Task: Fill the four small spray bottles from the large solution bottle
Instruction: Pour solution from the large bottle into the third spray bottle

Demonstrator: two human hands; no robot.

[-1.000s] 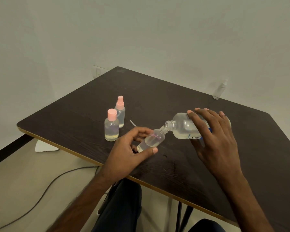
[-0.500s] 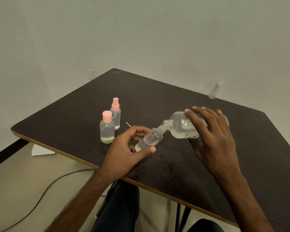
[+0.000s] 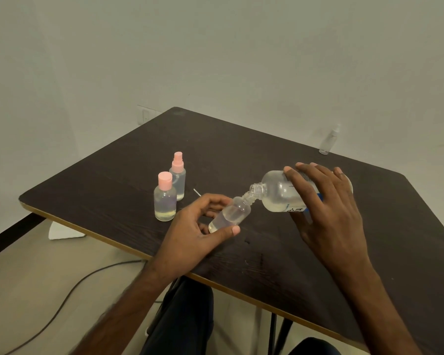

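Note:
My right hand (image 3: pixel 326 208) grips the large clear solution bottle (image 3: pixel 277 193), tipped on its side with its open mouth at the neck of a small uncapped spray bottle (image 3: pixel 231 213). My left hand (image 3: pixel 195 229) holds that small bottle tilted, thumb and fingers round its lower half. It holds some clear liquid. Two small bottles stand on the dark table (image 3: pixel 118 185) to the left: one with a pink flat cap (image 3: pixel 165 197), one behind it with a pink spray head (image 3: pixel 178 175). A fourth small clear bottle (image 3: pixel 328 140) stands at the table's far edge.
A thin white stick-like piece (image 3: pixel 197 192) lies on the table just right of the pink-topped bottles. A grey cable (image 3: pixel 62 303) runs over the floor at the left, and a white object (image 3: pixel 62 231) lies under the table edge. The wall stands close behind the table.
Both hands keep their grips and the pouring pose. The view has shifted slightly; the bottles' positions relative to each other are unchanged.

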